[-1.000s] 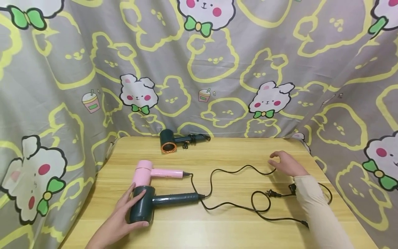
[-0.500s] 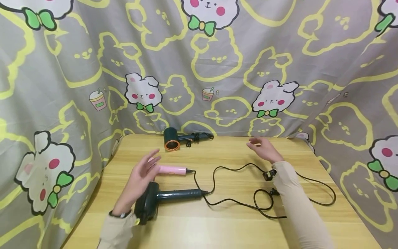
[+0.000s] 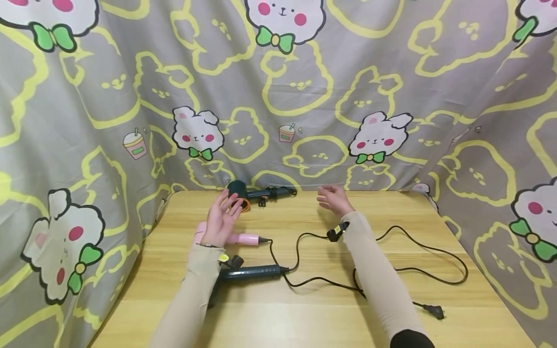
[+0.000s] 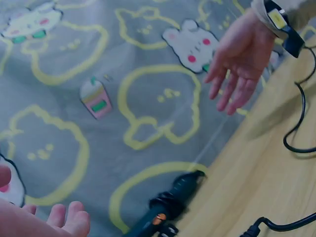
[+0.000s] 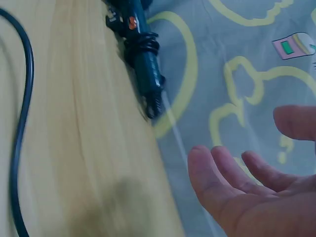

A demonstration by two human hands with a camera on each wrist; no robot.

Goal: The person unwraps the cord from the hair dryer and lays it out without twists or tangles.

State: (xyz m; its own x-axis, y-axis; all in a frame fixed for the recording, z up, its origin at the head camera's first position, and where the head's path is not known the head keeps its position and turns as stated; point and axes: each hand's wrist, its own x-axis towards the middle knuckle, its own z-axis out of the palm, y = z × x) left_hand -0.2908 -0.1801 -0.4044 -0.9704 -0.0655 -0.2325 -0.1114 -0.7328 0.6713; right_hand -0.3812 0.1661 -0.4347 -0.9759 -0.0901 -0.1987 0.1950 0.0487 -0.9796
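My left hand point(image 3: 221, 221) hovers open with spread fingers, overlapping the far dark-green hair dryer point(image 3: 236, 187) with an orange ring in the head view. My right hand point(image 3: 335, 200) is raised to the right of that dryer's handle, fingers loosely bent and holding nothing. Cord is wrapped round the handle point(image 5: 147, 74), as the right wrist view shows. Under my left wrist lies a pink hair dryer point(image 3: 249, 239), its head partly hidden. Nearer still, my left sleeve covers most of the head of a second dark hair dryer point(image 3: 256, 272).
Black cords point(image 3: 319, 280) run from the two nearer dryers across the wooden table point(image 3: 278, 319) and under my right forearm. A plug point(image 3: 433, 311) lies at the right. A patterned curtain point(image 3: 317, 159) closes off the back and sides.
My left hand has let go of the near dark dryer and moved up and forward towards the far one. My right hand has moved left and forward, away from the cords.
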